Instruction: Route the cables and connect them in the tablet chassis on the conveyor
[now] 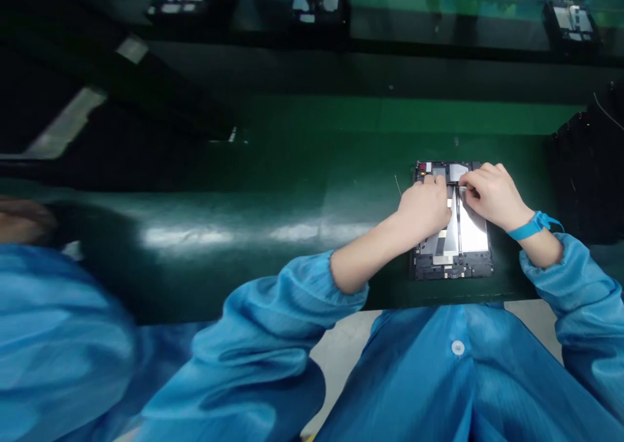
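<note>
An opened tablet-like device [468,247] with a black frame and silver inner plates lies on the green belt [273,169] in front of me. My left hand [425,205] rests on its upper left part, fingers curled and pressed down near the top edge. My right hand [490,192] is beside it, fingers pinched together on a small part at the upper middle of the device; what they pinch is too small to name. A blue strap [531,227] circles my right wrist. Both arms wear blue sleeves.
Three similar opened devices [319,0] lie on a farther belt at the top. A dark black object [589,169] stands at the right edge. A co-worker's blue sleeve [58,344] fills the lower left. A thin wire [398,185] lies left of the device.
</note>
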`<state>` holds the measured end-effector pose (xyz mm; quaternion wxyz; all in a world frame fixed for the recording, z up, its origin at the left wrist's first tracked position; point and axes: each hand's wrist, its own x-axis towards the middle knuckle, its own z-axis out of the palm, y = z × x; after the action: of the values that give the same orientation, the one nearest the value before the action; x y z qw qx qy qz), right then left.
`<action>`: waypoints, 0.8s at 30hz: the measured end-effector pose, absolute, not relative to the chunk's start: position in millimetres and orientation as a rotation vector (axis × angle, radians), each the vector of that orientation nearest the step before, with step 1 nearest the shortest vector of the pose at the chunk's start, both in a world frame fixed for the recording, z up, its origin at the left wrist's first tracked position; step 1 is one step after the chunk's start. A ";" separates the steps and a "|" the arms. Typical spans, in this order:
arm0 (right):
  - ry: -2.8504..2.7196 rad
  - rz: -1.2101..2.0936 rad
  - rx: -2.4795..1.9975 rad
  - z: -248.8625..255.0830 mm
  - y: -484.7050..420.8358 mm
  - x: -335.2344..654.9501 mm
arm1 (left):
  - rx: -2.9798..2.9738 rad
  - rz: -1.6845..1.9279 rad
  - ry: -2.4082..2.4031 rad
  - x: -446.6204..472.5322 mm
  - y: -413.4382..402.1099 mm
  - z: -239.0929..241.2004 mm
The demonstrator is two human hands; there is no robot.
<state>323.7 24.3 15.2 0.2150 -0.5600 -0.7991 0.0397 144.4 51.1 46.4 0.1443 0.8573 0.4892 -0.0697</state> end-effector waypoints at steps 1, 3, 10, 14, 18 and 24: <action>-2.178 0.166 -1.543 14.9 21.6 326.5 | 2.464 -0.194 1.428 145.9 49.8 44.2; -2.022 0.348 -1.537 11.5 17.7 332.9 | 2.427 -0.168 1.455 145.9 48.9 42.0; -1.294 0.866 -1.564 -7.7 19.3 345.0 | 2.355 -0.143 1.547 140.2 43.9 47.3; -1.217 0.869 -1.569 -10.2 22.5 346.9 | 2.335 -0.195 1.568 143.8 46.8 46.5; -1.182 0.892 -1.587 -11.8 23.5 348.3 | 2.236 -0.119 1.515 139.9 51.9 42.3; -1.197 0.926 -1.552 -14.3 25.6 349.2 | 2.280 0.329 1.474 137.5 57.6 40.0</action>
<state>349.2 25.6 -14.3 0.4680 -0.6329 -0.4879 0.3774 137.5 57.6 40.0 0.2019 0.8165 0.5280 0.1177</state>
